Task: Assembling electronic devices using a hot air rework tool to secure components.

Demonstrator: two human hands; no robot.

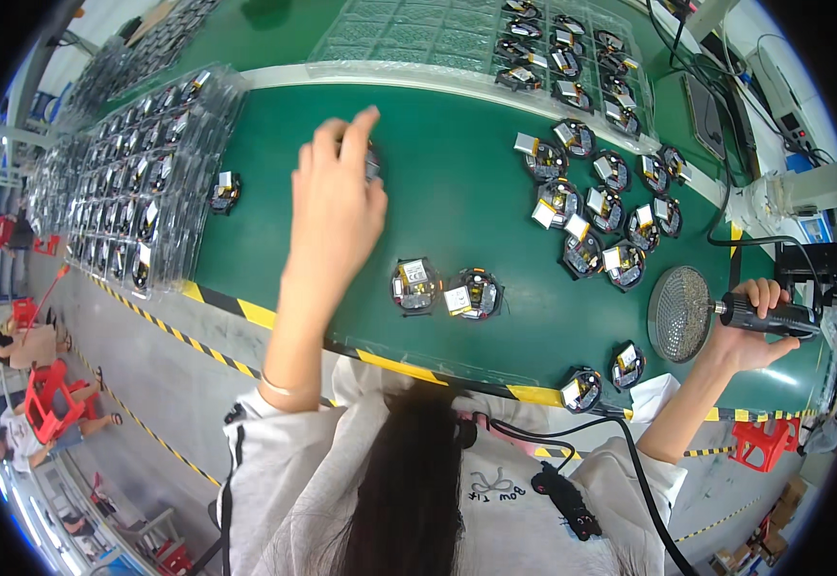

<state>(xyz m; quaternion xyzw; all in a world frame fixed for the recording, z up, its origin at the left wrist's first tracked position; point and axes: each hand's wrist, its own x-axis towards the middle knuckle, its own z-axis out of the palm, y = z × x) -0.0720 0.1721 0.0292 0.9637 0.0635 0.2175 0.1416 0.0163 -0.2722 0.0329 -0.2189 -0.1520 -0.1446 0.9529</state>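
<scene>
Above the green table [447, 182] in the head view, your left hand [338, 197] half-hides a round module [372, 165], its grip impossible to tell; your right hand [750, 331] clasps a black screwdriver [774, 318], tip at the grey dish's [663, 317] rim.

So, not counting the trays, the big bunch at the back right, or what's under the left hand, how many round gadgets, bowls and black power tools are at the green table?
Round gadgets: 5 (two in the middle, two at the front right, one at the far left)
Bowls: 1
Black power tools: 1, in the right hand
Total: 7
</scene>
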